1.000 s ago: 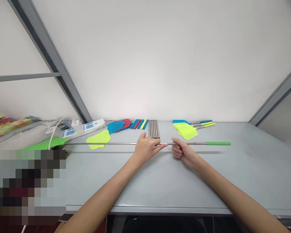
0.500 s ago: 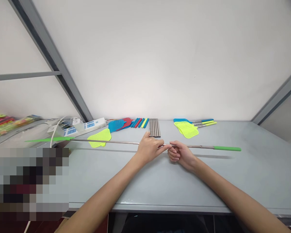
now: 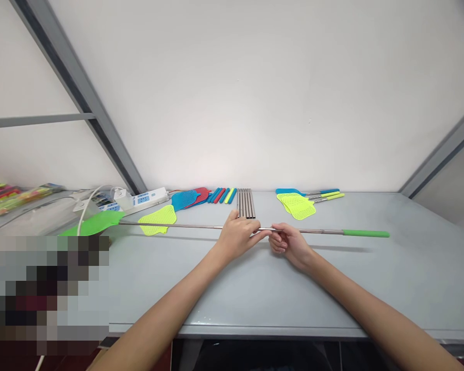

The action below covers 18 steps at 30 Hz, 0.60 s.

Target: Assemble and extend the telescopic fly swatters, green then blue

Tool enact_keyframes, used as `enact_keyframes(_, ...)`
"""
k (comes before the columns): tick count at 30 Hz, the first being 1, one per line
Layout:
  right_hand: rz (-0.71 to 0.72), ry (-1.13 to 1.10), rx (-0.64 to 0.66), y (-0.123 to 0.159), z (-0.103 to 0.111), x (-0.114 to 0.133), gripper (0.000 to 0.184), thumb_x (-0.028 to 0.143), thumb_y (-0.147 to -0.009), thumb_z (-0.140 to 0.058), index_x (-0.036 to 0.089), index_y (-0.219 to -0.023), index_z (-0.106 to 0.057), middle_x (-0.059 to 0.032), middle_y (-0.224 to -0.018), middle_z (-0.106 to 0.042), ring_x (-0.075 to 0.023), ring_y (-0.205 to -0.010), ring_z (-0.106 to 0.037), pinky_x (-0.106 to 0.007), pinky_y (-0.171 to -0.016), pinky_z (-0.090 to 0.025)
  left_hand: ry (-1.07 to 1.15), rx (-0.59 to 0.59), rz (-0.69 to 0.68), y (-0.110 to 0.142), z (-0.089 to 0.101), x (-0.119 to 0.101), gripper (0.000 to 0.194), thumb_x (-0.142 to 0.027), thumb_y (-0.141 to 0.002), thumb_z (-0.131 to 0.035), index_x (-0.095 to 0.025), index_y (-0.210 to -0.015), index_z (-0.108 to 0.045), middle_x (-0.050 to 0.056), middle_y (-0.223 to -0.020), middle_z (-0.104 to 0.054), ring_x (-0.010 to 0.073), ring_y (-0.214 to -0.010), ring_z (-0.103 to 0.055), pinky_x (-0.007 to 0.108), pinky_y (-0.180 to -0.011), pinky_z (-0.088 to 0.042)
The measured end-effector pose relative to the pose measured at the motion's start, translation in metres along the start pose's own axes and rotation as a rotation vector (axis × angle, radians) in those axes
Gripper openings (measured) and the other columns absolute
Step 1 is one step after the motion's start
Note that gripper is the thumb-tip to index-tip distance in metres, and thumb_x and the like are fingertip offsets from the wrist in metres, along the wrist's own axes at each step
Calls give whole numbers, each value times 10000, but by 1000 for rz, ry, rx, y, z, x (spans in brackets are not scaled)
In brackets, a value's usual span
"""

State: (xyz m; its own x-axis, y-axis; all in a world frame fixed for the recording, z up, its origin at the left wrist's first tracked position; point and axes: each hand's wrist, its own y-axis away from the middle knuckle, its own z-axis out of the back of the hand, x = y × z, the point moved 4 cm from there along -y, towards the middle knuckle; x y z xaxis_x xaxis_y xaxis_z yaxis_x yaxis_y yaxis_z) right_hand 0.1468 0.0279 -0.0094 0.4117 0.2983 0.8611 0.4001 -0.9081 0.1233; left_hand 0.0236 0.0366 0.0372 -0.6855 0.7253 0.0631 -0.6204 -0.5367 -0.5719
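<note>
Pale wall (image 3: pixel 232 93) filled the upper frame behind a smooth grey worktop (image 3: pixel 232 299). From where I stood, a bright-green plastic fly swatter with a long, thin silver metal rod (image 3: pixel 212 226) hung just above that surface at mid-frame, its shadow below. Its long axis ran nearly level, from the flat head (image 3: pixel 104 220) at left to the slim green grip (image 3: pixel 366 234) at right, dipping slightly rightward. Both hands had the rod near its middle, almost meeting: the left hand (image 3: pixel 238 236) curled its fingers over it, thumb pointing right along it; the right hand (image 3: pixel 292 245) pinched it between thumb and forefinger, other fingers folded in. So the right sat nearer the grip, the left nearer the head.
</note>
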Motion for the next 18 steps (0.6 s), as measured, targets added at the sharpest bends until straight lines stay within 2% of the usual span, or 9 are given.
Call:
enact_keyframes(7, 173, -109, -214, 0, 15, 13, 386, 251, -723, -419, 182, -359, -308, 52, -304, -185, -69, -316, -199, -251, -387, -194, -7, 25, 64, 1, 7, 17, 320, -402, -874, -343, -188, -713, -520, -23, -634, -581, 110, -588, -477, 304, -697, -228)
enact_keyframes(13, 349, -198, -438, 4, 33, 22, 392, 246, -693, -423, 175, -396, -176, 64, -308, -134, -59, -314, -129, -241, -355, -170, 37, 69, 112, 6, 7, 26, 275, -323, -894, -318, -182, -779, -525, -11, -674, -546, 115, -643, -464, 279, -690, -268)
enact_keyframes(15, 344, -203, -453, 4, 35, 23, 401, 269, -700, -439, 176, -407, -181, 68, -313, -136, -56, -312, -134, -236, -349, -162, 35, 82, 96, 7, 3, 23, 279, -304, -895, -314, -181, -774, -533, -7, -653, -520, 115, -632, -455, 256, -637, -284)
enact_keyframes(18, 264, -190, -401, 1, 33, 20, 407, 337, -724, -443, 186, -413, -230, 73, -324, -155, -57, -311, -158, -232, -348, -160, 24, 81, 90, 7, -1, 19, 284, -306, -894, -310, -190, -800, -551, -2, -639, -500, 119, -621, -450, 241, -559, -280)
